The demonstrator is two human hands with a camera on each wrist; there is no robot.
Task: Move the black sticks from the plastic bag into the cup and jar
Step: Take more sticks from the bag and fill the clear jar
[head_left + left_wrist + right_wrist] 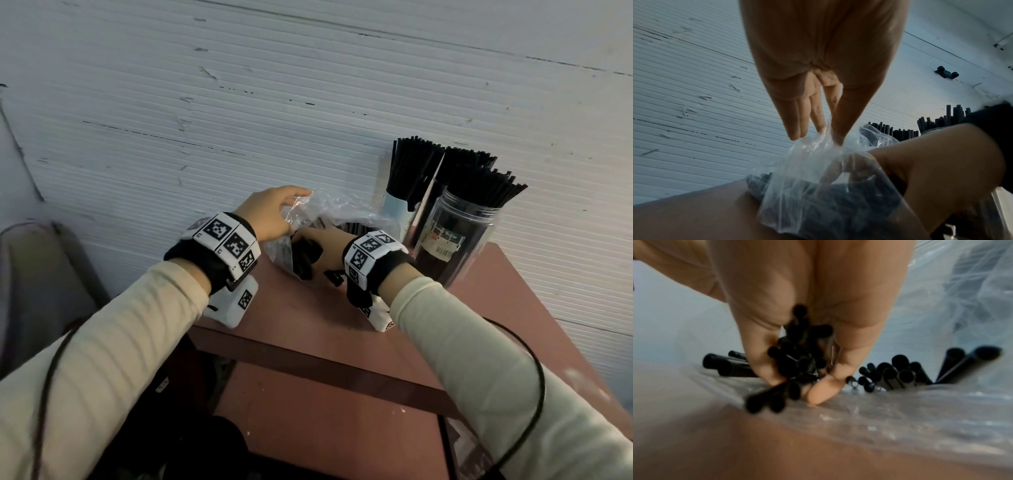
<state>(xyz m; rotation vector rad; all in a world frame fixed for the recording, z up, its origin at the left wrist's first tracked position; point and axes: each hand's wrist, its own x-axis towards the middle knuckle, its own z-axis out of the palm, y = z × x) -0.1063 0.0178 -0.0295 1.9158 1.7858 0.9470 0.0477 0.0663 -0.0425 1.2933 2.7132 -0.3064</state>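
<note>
Reaching into a clear plastic bag [318, 219] on a reddish-brown table [308, 325], a person's right hand [322, 245] closes its fingers [822, 392] and thumb around a small bunch of black sticks [797, 363]; more of the sticks lie loose inside the bag just beside that grip. The left hand [270, 216] pinches the bag's upper edge between thumb and fingertips [795, 129] and lifts the film, holding the mouth up above the right hand. Both forearms wear cream sleeves [113, 342] and wrist bands [226, 246] covered in black-and-white square markers. Just beyond the bag, against a white ribbed wall [239, 102], stand a pale cup [397, 209] and a clear jar [452, 240] with a label; each already holds upright black sticks, and the jar stands to the right of the cup.
</note>
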